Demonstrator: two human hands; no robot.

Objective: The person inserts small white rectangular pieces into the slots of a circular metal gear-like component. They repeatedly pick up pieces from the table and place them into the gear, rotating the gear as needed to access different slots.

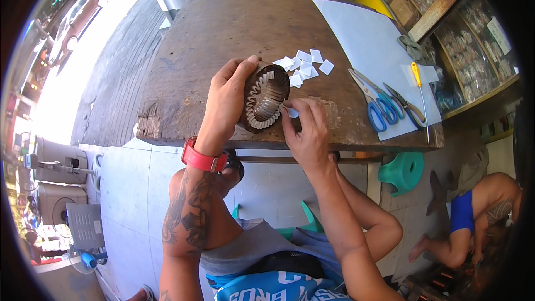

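My left hand (pixel 231 86) is closed around a dark ring-shaped motor stator core (pixel 257 125), tilted so its slotted bore faces me near the table's front edge. Pale liners line many of the slots round its inner rim. At the core's right side, my right hand (pixel 307 131) pinches a small white paper piece (pixel 292 112) between thumb and fingers, close to the rim. Whether the paper touches a slot is hard to make out. Just beyond the core, several small white paper squares (pixel 305 68) lie loosely scattered on the wooden table (pixel 234 28).
On a large white sheet (pixel 356 33) at the right lie blue-handled scissors (pixel 382 108), dark pliers (pixel 409 108) and a yellow-handled screwdriver (pixel 418 81). A green stool (pixel 402 173) stands below the table's right end. Another person (pixel 473 217) crouches at the lower right.
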